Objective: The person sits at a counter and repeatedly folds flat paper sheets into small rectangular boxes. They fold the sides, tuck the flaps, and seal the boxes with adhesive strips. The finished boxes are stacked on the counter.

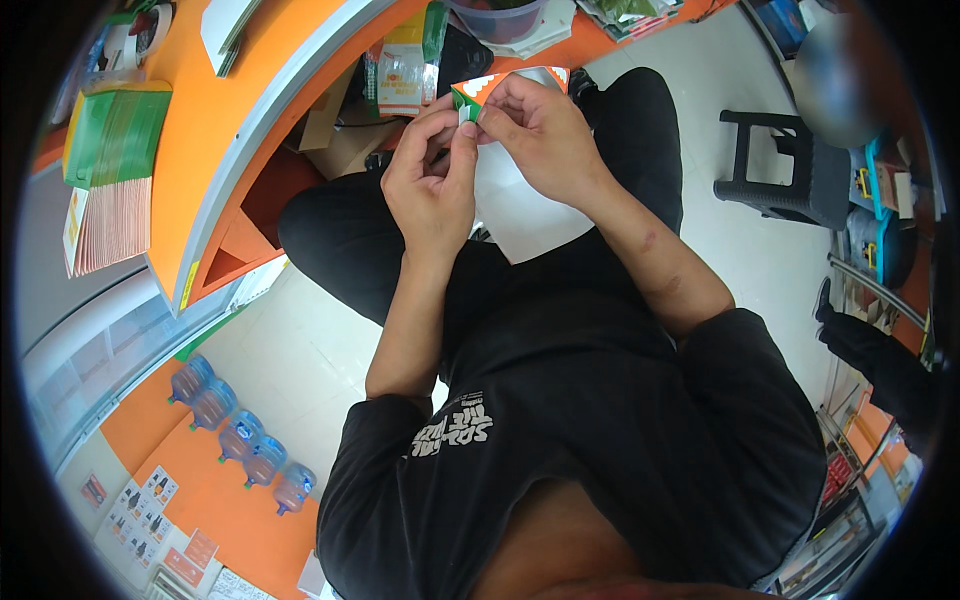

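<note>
Above my lap I hold a thin sheet of card [525,205], white on the side facing me and printed orange and green on the other. Its upper edge is folded over, so the printed side shows there. My left hand [435,180] pinches a small green and white flap at the fold between thumb and fingers. Close beside it, my right hand [550,140] grips the folded edge, its thumb near the same corner. The lower part of the card hangs to a point between my forearms. Some of my fingertips are hidden behind the card.
An orange desk with a grey edge [250,150] curves along my left, bearing a stack of green folded cartons [120,135]. Ahead sits a clear plastic tub [500,22]. A dark stool [780,175] and another person's leg [870,350] are at right. Several water jugs [240,436] stand lower left.
</note>
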The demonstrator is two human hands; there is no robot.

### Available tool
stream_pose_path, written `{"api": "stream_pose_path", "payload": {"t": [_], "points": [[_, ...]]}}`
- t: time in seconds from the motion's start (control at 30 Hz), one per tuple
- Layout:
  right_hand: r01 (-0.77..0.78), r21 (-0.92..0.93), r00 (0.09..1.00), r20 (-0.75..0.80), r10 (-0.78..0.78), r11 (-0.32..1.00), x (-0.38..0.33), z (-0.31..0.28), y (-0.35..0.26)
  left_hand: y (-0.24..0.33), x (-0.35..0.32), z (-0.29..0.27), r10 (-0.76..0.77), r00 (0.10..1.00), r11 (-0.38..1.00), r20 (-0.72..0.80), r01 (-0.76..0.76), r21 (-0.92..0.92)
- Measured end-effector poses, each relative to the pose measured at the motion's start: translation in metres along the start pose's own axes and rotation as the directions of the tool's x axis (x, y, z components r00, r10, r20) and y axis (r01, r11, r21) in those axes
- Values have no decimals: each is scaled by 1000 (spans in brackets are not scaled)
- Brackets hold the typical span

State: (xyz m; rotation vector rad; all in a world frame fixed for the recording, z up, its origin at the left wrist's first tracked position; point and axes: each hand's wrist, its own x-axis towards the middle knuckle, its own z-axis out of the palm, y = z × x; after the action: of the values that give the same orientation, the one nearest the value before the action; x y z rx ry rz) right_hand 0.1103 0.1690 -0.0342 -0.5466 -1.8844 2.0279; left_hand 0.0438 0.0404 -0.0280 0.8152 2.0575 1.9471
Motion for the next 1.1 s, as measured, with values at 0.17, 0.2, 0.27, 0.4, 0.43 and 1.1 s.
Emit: {"api": "stream_pose_path", "payload": {"t": [0.17, 0.2, 0.27, 0.4, 0.43, 1.1], "points": [[-31, 102, 999, 24, 29, 994, -3, 4, 1, 0, -4, -3, 7, 1000, 1000, 7, -8, 22], [-46, 121, 999, 34, 42, 992, -3, 4, 5, 0, -6, -4, -13, 1000, 999, 26, 12, 41], [-68, 162, 997, 48, 61, 984, -4, 5, 9, -4, -8, -7, -1, 999, 997, 33, -2, 75], [-105, 231, 994, 50, 96, 967, -10, 13, 12, -11, -16, -15, 2, 998, 991, 65, -10, 130], [-116, 244, 993, 48, 108, 963, -12, 14, 13, -9, -17, -17, -32, 995, 990, 91, 19, 142], [-116, 489, 993, 56, 102, 865, -10, 38, 20, -8, -13, -27, 101, 993, 968, -64, -83, 235]]}}
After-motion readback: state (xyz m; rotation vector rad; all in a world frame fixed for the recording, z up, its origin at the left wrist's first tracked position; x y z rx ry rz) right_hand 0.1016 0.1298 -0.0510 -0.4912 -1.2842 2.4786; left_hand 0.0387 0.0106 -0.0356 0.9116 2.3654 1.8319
